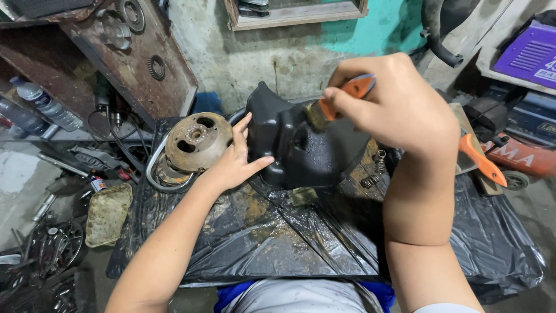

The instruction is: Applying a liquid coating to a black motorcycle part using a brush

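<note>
A wet black plastic cover stands upright on a black plastic sheet. My left hand presses its spread fingers against the cover's left side. My right hand grips an orange-handled brush, whose dirty bristles touch the cover's upper front. A rusty round metal rotor lies just left of my left hand.
A second orange-handled tool rests at the right, near small springs. A dirty tray sits at the sheet's left edge, with scattered tools and a wheel part on the floor. Plastic bottles stand far left.
</note>
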